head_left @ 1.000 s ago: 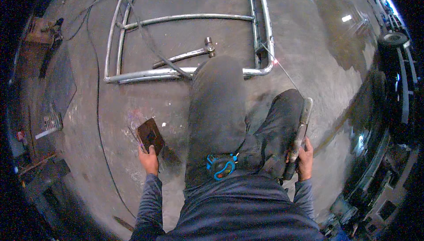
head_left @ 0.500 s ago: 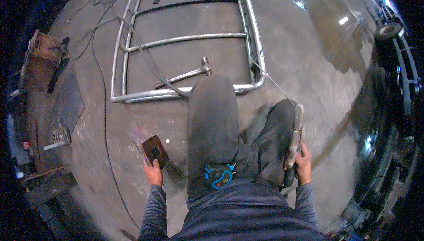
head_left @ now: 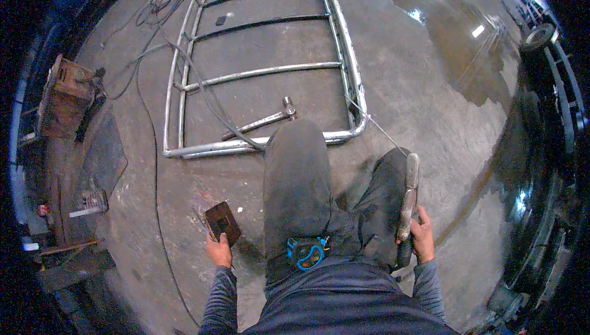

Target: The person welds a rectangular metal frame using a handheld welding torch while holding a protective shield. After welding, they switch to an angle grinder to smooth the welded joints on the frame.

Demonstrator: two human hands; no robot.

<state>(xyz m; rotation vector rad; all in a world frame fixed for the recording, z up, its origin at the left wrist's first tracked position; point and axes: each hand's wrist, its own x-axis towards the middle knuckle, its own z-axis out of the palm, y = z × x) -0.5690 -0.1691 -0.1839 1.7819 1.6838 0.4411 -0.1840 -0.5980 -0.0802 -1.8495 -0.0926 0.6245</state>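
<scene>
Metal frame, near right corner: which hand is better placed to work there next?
Probably the right: the right hand grips a handle whose thin rod extends toward that corner. The left hand, farther off, holds a dark plate.

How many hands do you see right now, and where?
2. The left hand holds a dark rectangular plate, low and left of centre; the right hand grips a rod holder, right of centre. The dark rim could hide others.

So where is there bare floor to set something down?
Bare floor lies between the frame and wet patch, and between the black cable and left hand with its plate. It is crowded at the frame's near end, with hammer and left knee.
</scene>
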